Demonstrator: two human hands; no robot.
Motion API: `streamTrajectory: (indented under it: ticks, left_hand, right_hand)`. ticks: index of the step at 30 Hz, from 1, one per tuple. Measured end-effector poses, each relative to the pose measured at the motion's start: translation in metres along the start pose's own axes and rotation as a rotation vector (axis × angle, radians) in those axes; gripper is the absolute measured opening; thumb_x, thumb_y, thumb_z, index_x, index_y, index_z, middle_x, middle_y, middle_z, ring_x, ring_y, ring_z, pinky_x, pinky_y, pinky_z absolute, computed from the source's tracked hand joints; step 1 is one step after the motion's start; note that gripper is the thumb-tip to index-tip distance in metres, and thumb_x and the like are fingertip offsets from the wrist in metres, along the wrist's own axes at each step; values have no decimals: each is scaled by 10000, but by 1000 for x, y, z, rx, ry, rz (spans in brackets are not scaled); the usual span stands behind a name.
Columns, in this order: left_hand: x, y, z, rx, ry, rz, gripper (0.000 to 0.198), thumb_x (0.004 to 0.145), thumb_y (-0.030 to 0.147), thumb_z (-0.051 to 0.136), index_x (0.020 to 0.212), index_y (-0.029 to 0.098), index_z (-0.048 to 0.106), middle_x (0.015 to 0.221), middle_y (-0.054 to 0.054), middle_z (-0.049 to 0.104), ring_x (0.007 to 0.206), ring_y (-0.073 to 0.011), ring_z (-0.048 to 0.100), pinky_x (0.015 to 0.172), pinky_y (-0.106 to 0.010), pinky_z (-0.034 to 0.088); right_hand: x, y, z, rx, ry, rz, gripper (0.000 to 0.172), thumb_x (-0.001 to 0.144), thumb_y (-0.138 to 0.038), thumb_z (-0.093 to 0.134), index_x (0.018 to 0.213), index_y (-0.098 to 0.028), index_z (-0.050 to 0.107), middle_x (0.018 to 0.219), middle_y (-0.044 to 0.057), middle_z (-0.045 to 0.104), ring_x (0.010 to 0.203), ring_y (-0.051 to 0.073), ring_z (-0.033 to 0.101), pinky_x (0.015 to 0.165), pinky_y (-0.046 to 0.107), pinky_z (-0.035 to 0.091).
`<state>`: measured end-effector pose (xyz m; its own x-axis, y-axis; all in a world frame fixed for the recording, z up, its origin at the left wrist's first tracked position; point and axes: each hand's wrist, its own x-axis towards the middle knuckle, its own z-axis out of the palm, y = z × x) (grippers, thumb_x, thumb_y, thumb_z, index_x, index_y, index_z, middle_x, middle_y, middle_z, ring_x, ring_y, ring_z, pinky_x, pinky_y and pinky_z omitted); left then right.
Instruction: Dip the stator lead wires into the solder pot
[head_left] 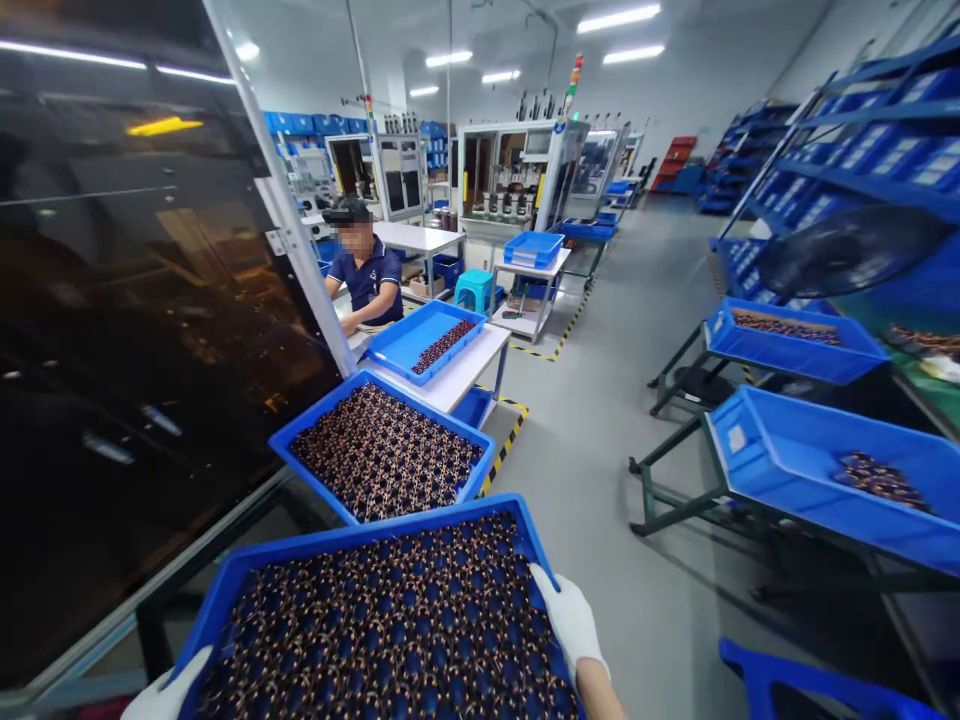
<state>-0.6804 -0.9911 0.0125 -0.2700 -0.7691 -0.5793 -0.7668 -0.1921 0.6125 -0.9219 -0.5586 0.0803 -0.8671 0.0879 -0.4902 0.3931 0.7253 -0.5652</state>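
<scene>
A blue tray (536, 535) filled with small dark parts with copper-coloured bits (390, 620) spans the bottom of the view. My left hand (169, 690), in a white glove, grips its left side at the lower edge of the picture. On the right side of the tray, my right hand (568, 612), also white-gloved, is closed round the rim, thumb over the edge. Just beyond is a second blue tray (311, 425), full of similar parts; the near tray overlaps its front edge in view.
A person (367, 270) in a dark shirt sits beyond a white table (480, 355) bearing a partly filled blue tray (397, 345). A dark machine panel (150, 300) stands left. At right, blue bins (787, 440) rest on green stands, with a fan (855, 250) behind.
</scene>
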Motion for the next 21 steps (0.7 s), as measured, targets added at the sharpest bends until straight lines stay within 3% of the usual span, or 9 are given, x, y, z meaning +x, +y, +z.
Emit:
streamTrajectory:
  ticks: [4,8,14,17,21]
  left_hand:
    - [27,66,26,48,7,-29,356,567,475,583,743,175,660,693,-80,717,878,-362,653,871,-442,503]
    - [61,112,41,123,27,-34,449,609,521,594,813,126,656,671,-100,704,837,-378,657,850,-471,498]
    - [122,170,56,272,17,50,448,790,492,557,941,75,622,815,-122,698,913,-304,648,850,-411,489]
    - [157,203,63,358,-2,110,354,873,450,504,945,121,613,869,-74,683,878,-222,649,842,-395,486]
    - [194,246,71,469,9,191,362,868,468,522,980,132,598,963,-69,655,918,-213,620,871,-428,465]
  right_hand:
    - [52,-32,-1,-17,-11,21,391,848,-508,345,689,-230,569,822,80,702,828,243,628,774,298,454]
    - [86,-58,3,-33,-34,35,394,861,-487,320,750,-223,590,916,97,706,890,240,630,810,294,449]
    - [117,-93,22,-48,-54,68,458,872,-486,263,907,-190,611,1053,132,679,978,252,627,847,314,450]
    - [129,-111,35,-74,-42,76,496,881,-481,203,923,-185,598,1000,154,688,905,262,654,805,341,471]
    - [141,-130,55,-150,28,46,517,883,-455,179,1042,-141,557,903,186,693,781,284,677,727,394,492]
